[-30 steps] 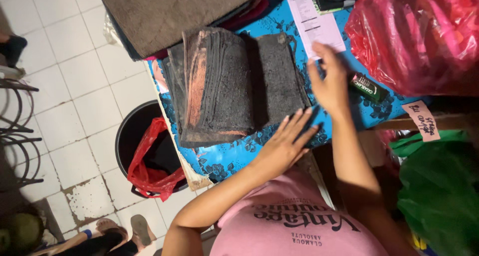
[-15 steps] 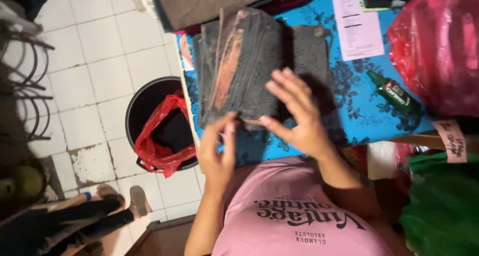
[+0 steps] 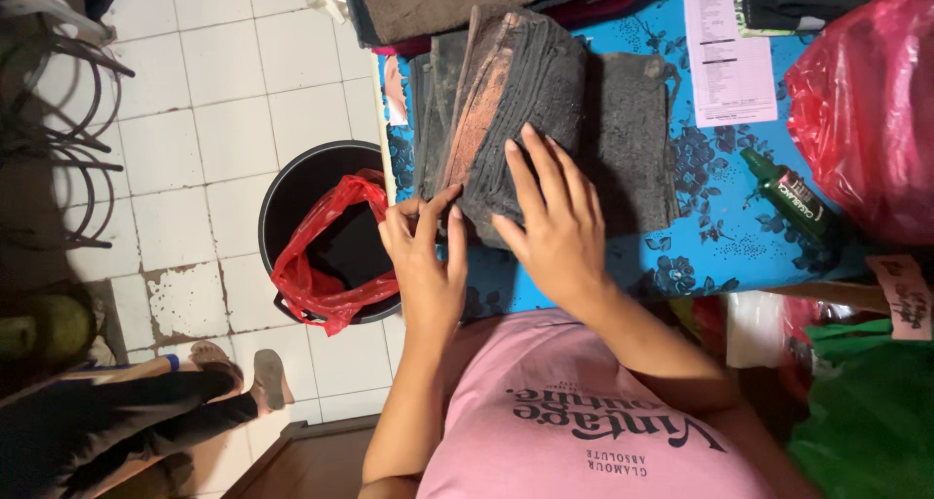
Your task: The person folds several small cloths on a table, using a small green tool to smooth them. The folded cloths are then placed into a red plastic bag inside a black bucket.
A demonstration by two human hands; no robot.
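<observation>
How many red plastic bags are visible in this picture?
2. One red bag lines the black bucket on the floor; one larger red bag sits on the table's right side. Others may be hidden.

Red bag (image 3: pixel 866 110) cut off, contents perhaps clothes

Stack of dark folded towels (image 3: pixel 516 100) on the blue floral tablecloth (image 3: pixel 720 236); left of it, the round black plastic bin (image 3: pixel 302 183) holds a crumpled red plastic bag (image 3: pixel 326 266).

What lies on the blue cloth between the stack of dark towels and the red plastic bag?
In the head view, a green bottle and a white printed sheet lie on the blue tablecloth between the towel stack and the red bag.
</observation>
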